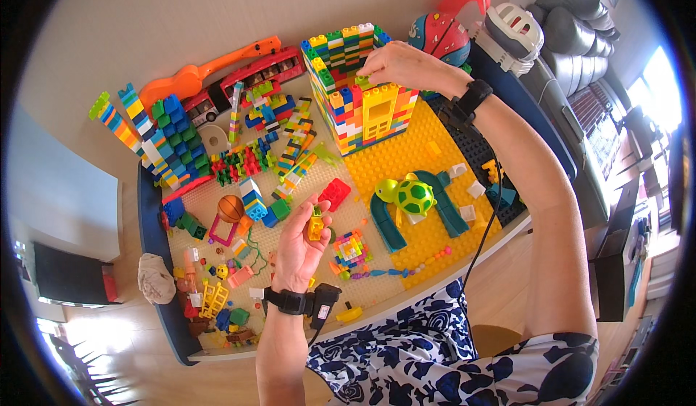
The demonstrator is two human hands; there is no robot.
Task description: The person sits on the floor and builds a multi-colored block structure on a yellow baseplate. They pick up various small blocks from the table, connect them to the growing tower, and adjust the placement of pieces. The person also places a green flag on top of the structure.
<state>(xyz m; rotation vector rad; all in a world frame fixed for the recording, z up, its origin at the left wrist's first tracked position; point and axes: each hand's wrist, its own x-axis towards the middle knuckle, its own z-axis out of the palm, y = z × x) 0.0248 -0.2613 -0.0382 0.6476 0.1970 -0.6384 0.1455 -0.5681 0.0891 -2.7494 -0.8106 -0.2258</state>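
Observation:
A tall hollow building of colourful toy bricks (346, 109) with a yellow window frame (379, 116) in its front wall stands at the back middle. My right hand (406, 65) reaches over its front corner, fingers closed on a lime-green toy brick (363, 82) at the top of the front wall. Whether that brick is pressed fully down cannot be seen. Lower and to the left, my left hand (297, 250) is palm up, its fingers curled around a few small yellow toy bricks (315, 227), with a green one at their top. A red brick piece (335, 193) lies just beyond it.
A green toy turtle (415, 197) sits between teal slide pieces (388, 225) on the yellow baseplate (435, 254). Brick stacks (170, 145), a red toy bus (264, 76) and an orange guitar (210, 67) crowd the back left. A black cable (484, 239) hangs from my right wrist.

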